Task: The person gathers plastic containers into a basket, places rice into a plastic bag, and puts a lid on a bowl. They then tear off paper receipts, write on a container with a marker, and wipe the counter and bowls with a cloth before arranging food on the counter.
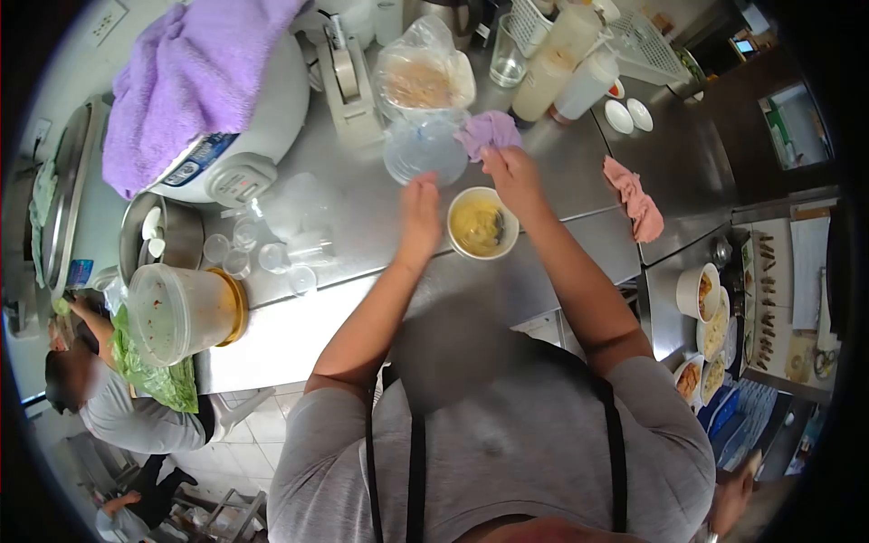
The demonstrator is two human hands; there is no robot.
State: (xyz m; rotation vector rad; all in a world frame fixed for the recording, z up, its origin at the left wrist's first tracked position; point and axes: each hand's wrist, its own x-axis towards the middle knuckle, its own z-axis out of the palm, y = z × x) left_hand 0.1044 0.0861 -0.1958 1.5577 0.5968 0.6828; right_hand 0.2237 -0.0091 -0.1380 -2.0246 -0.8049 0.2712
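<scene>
My left hand (420, 215) has its fingers closed at the near edge of a round, clear plastic lid (418, 154). The fingertips of my right hand (514, 181) are pinched at the lower edge of a crumpled purple cloth (489, 132), right beside that lid. Between my forearms, near the counter's front edge, stands a white bowl (453, 237) with a yellow mixture (474, 223) in it. A dark utensil end (498, 226) shows at the right side of the mixture.
Behind the lid are a bagged container (421, 86), a tape dispenser (348, 95) and squeeze bottles (584, 83). Small clear cups (237, 262) and a big plastic tub (176, 312) stand left. A pink cloth (635, 201) lies right. A co-worker (145, 416) is at far left.
</scene>
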